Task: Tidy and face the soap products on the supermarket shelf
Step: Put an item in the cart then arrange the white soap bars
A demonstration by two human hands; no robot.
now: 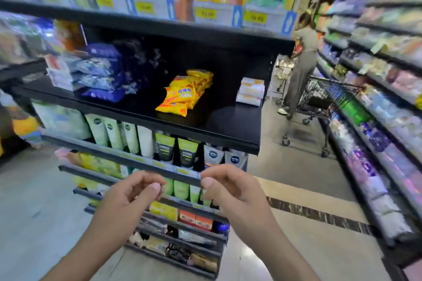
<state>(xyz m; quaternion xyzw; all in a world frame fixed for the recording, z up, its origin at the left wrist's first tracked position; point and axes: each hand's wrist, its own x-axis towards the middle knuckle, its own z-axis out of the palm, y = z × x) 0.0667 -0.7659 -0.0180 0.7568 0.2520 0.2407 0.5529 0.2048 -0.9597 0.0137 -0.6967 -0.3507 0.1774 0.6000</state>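
Yellow soap packs [185, 92] slumped mid-shelf on black shelf [228, 121], heaped crooked, so needing facing. Left hand [130, 196], right hand [226, 189] below, loosely curled, empty, poised to reach up.

- My view is brightly and evenly lit; the light seems to come from overhead, though I see no lamp.
- Motion blur smears the left side and the right-hand shelves [388, 102]; the labels there are unreadable to me.
- The yellow soap packs [185, 93] at centre are the sharpest thing, their print nearly legible.
- The black shelf [228, 125] is dark, deep in shadow beneath the board above.
- A pale glare patch sits on the floor [249, 255] low down.
- Wide-angle distortion bends shelf edges outward near the borders.
- My left hand [130, 194] and right hand [228, 187] look slightly soft.
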